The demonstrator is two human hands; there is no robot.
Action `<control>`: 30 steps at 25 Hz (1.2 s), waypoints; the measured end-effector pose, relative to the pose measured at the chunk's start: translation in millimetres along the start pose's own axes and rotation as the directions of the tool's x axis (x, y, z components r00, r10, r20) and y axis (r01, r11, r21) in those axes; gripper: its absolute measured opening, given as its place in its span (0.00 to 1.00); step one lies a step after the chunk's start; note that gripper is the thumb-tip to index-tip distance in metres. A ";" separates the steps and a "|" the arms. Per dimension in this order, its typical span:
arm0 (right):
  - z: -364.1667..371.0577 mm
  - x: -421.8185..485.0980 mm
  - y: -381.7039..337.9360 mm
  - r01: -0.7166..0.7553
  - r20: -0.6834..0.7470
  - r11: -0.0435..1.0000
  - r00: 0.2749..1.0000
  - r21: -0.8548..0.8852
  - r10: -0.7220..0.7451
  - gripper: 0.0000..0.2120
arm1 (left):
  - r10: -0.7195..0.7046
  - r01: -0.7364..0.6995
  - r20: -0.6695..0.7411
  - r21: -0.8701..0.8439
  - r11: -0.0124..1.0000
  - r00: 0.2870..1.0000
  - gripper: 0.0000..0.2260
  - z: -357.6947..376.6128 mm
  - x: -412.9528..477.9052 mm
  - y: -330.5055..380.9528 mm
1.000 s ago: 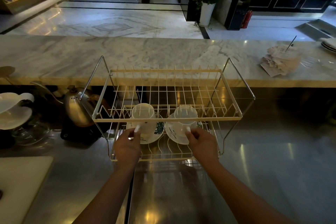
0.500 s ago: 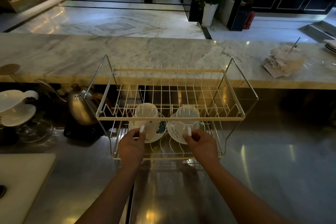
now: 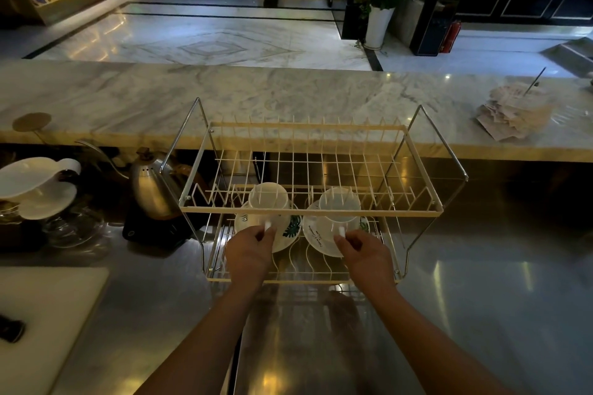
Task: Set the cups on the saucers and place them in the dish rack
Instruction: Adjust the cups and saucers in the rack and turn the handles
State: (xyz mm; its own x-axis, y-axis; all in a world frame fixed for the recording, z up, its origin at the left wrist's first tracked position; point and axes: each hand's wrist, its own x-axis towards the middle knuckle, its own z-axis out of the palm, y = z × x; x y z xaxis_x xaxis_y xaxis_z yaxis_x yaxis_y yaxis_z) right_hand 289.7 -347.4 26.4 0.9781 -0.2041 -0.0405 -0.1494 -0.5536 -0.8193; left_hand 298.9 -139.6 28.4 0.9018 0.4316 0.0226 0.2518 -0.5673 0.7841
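A two-tier wire dish rack (image 3: 308, 210) stands on the steel counter. On its lower tier sit two white saucers with green leaf prints, the left saucer (image 3: 287, 236) and the right saucer (image 3: 321, 239). A white cup stands upright on each: the left cup (image 3: 269, 199) and the right cup (image 3: 340, 205). My left hand (image 3: 250, 253) pinches the left cup's handle. The right cup's handle is pinched by my right hand (image 3: 365, 255). The upper tier's front bar partly hides both cups.
A steel gooseneck kettle (image 3: 150, 184) on a black base stands left of the rack. Further left are a white dripper (image 3: 35, 183) on a glass server and a white board (image 3: 38, 324). A raised marble bar (image 3: 288, 99) runs behind, with a paper stack (image 3: 516, 112) at right.
Both hands stay on the cup handles at the lower tier; cups and saucers barely shift. The view has tilted slightly, so the rack sits a little lower in the frame.
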 end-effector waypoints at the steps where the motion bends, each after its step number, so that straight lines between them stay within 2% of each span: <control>1: 0.4 0.3 0.4 0.006 -0.004 1.000 1.000 -0.005 -0.006 0.09 | -0.016 0.016 -0.008 0.007 1.000 1.000 0.17 0.6 0.0 0.3; 6: 0.1 2.0 1.3 0.022 -0.013 1.000 1.000 -0.018 -0.022 0.09 | -0.103 0.097 -0.078 -0.080 0.992 0.992 0.16 3.5 -10.3 -4.4; 10: -0.7 3.5 2.8 0.017 -0.003 1.000 1.000 -0.016 -0.017 0.10 | -0.113 0.106 -0.103 -0.074 0.992 0.988 0.16 4.0 -11.8 -1.9; 19: 1.6 4.0 8.8 0.014 0.024 0.999 1.000 0.051 -0.015 0.03 | -0.169 0.153 -0.163 -0.107 0.982 0.972 0.14 13.2 -21.1 14.1; 23: 0.1 2.9 8.5 0.020 0.023 0.997 0.999 0.074 -0.022 0.02 | -0.181 0.164 -0.125 -0.138 0.977 0.975 0.14 14.4 -20.1 7.8; 26: 3.3 5.0 7.6 0.021 0.031 0.998 0.999 0.059 -0.023 0.06 | -0.178 0.166 -0.063 -0.157 0.973 0.982 0.16 13.4 -17.1 2.0; 30: 4.9 5.7 5.9 0.017 0.046 0.997 0.999 0.077 -0.020 0.07 | -0.139 0.138 0.002 -0.095 0.986 0.990 0.18 12.6 -11.2 -3.2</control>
State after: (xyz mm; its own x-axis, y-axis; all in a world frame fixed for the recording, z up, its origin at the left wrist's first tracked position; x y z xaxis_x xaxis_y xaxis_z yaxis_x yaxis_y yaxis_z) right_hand 295.1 -347.8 18.6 0.9866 -0.1553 -0.0500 -0.1213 -0.4934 -0.8613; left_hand 292.4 -151.5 17.8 0.8588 0.5047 -0.0876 0.3396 -0.4330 0.8350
